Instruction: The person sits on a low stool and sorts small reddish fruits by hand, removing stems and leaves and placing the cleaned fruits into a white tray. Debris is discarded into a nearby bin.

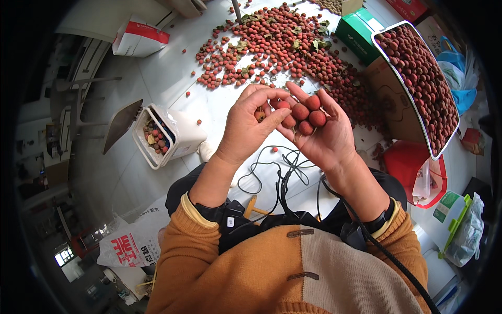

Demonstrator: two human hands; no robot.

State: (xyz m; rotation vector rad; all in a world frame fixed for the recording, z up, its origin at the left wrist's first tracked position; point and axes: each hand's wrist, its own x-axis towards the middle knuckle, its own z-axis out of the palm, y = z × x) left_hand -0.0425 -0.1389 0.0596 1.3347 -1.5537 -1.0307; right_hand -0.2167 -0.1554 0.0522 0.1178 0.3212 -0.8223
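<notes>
My right hand (332, 139) is palm up, with several red hawthorn fruits (306, 114) cupped in its palm and fingers. From the left, my left hand (249, 121) reaches across to it. Its curled fingers hold a hawthorn fruit (259, 115) that shows a brownish end, and its thumb lies against the fruits at the edge of the right palm. Part of what the left fingers enclose is hidden. Beyond both hands, a wide spread of loose hawthorn fruits (270, 43) with some dry leaves covers the tiled floor.
A full box of hawthorn fruits (421, 86) stands at right, beside a green carton (357, 33) and a red container (411, 168). At left is a lidded white bin (184, 133) with discarded fruits inside. Black cables (280, 180) trail between my legs. A white-and-red bag (139, 39) sits farther off.
</notes>
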